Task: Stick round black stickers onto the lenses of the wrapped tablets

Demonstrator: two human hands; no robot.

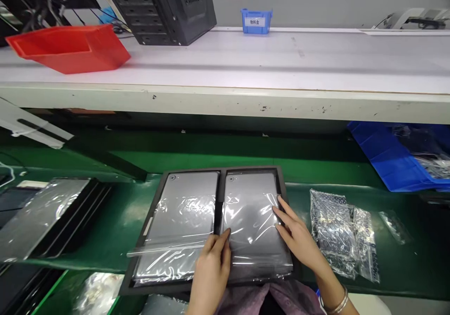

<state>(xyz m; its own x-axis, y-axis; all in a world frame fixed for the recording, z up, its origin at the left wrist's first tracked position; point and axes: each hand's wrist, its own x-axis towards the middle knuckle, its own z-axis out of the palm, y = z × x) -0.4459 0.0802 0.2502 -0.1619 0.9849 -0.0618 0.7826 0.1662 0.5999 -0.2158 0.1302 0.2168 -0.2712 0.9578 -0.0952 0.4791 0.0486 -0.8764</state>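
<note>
Two grey tablets in clear plastic sleeves lie side by side, camera sides up, in a black foam tray (221,287). They are the left tablet (188,198) and the right tablet (246,240). At the gap between them, my left hand (213,268) is closed, its fingertips pinching what looks like the right tablet's plastic sleeve (242,212). My right hand (298,240) is open, with spread fingers resting along that tablet's right edge. A folded strip of clear film (168,249) crosses the left tablet and sticks out past the tray's left side.
Left of the tray stands a stack of sleeved tablets (45,212). Bubble-wrap pouches (333,226) and a small clear bag (395,227) lie to the right. A blue bin (379,155) sits behind them. The raised shelf (225,97) carries a red bin (87,57).
</note>
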